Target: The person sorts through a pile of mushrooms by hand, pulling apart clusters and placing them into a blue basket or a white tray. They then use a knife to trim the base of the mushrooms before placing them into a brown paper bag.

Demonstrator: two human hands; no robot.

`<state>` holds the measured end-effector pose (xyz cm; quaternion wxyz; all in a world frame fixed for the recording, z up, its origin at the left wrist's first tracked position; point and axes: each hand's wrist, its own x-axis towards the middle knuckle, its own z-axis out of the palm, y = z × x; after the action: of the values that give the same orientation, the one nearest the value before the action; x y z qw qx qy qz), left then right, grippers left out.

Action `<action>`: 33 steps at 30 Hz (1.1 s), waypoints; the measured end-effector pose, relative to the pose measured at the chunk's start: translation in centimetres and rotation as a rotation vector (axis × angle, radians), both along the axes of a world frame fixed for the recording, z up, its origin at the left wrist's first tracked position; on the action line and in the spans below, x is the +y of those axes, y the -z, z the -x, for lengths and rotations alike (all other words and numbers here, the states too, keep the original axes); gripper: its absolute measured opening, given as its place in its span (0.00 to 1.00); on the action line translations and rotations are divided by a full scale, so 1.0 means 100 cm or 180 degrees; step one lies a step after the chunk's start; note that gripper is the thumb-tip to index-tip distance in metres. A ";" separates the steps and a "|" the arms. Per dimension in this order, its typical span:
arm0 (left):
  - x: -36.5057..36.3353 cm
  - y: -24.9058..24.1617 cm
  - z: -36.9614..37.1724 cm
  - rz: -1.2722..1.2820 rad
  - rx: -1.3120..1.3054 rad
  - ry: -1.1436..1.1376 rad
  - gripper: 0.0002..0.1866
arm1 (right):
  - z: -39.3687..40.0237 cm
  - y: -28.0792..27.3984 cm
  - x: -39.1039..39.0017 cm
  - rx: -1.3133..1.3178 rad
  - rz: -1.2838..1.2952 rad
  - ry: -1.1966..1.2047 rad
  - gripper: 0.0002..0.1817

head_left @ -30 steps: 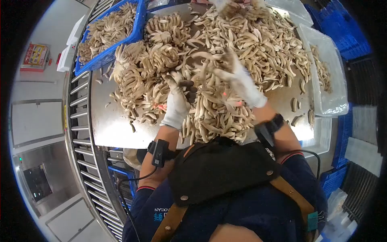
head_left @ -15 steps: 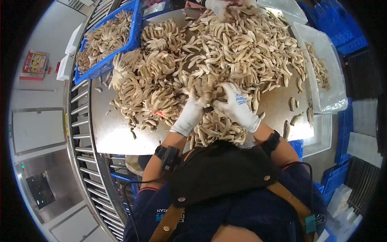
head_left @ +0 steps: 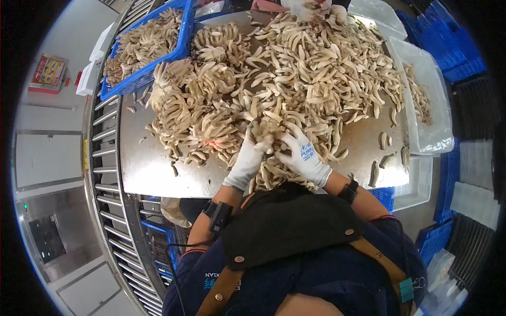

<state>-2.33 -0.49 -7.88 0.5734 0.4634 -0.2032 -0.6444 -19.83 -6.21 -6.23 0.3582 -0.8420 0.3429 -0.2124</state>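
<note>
Between my hands is a pale brown mushroom cluster (head_left: 268,129), held low over the near side of the pile. My left hand (head_left: 247,161), in a white glove, is closed around its left side. My right hand (head_left: 304,156), gloved too, has its fingers curled against the right side; the fingertips are partly hidden. Loose mushrooms (head_left: 337,68) spread thickly across the steel table (head_left: 153,171). Left of my hands lie whole clumps of mushrooms (head_left: 182,108), fanned out and still joined at the base.
At the far left a blue basket (head_left: 182,45) full of mushrooms rests by a roller conveyor (head_left: 105,138). On the right stands a plastic-lined tub (head_left: 421,124) with some mushrooms. Across the table another person's gloved hands (head_left: 303,9) work at the pile's far edge.
The mushroom cluster between my hands has turned and shows its pale base more clearly. My right hand has shifted slightly left and down. The whole view has moved a little.
</note>
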 end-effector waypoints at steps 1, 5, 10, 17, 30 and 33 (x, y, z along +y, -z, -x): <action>-0.001 0.001 -0.003 -0.0014 0.0387 -0.0073 0.27 | 0.000 -0.002 -0.001 -0.0085 0.0078 -0.0011 0.26; -0.006 -0.007 -0.013 0.0059 0.1301 -0.0140 0.22 | 0.016 0.022 0.000 -0.0191 0.1030 -0.0420 0.25; 0.001 -0.021 -0.025 0.0272 0.1401 -0.0052 0.21 | 0.043 0.038 -0.016 -0.0540 -0.1824 0.0203 0.30; 0.000 -0.006 -0.006 0.0102 0.0752 -0.0165 0.19 | -0.014 -0.043 -0.019 0.0073 0.0306 -0.0242 0.22; 0.000 -0.049 -0.006 0.0200 0.1936 -0.1267 0.18 | -0.008 -0.039 -0.024 -0.0435 -0.0831 -0.0791 0.15; 0.000 -0.040 -0.010 0.0466 -0.0329 -0.0742 0.17 | -0.024 -0.058 -0.023 -0.1196 -0.0146 0.0117 0.18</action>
<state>-1.38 -0.46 -3.87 0.6654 0.4733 -0.2237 -0.5322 -17.41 -8.54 -0.43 0.4311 -0.7728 0.2900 -0.3645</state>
